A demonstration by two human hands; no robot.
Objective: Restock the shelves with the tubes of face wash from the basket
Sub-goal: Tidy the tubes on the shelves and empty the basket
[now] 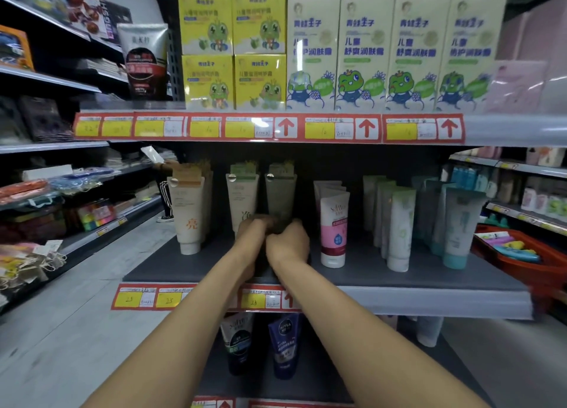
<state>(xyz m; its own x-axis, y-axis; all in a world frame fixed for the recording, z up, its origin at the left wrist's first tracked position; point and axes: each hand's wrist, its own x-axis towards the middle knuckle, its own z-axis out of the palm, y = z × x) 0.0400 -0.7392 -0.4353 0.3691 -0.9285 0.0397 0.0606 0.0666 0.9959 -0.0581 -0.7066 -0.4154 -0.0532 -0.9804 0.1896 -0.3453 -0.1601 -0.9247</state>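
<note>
Both my arms reach onto the middle shelf (383, 272). My left hand (254, 231) and my right hand (290, 240) meet low on an upright grey-green face wash tube (280, 197), fingers curled around its lower part. A cream tube (242, 197) stands just to its left, partly behind my left hand. Further left stands a white tube with an orange character (188, 214). To the right stands a pink and white tube (333, 229), then several pale green and teal tubes (399, 229). A red basket (521, 263) with coloured tubes sits at the shelf's right end.
The shelf above carries yellow and cream frog-printed boxes (313, 51) and one black and white tube (142, 61). Dark tubes (283, 346) stand on the shelf below. An aisle runs to the left, where a person (165, 190) stands. Red and yellow price tags line the shelf edges.
</note>
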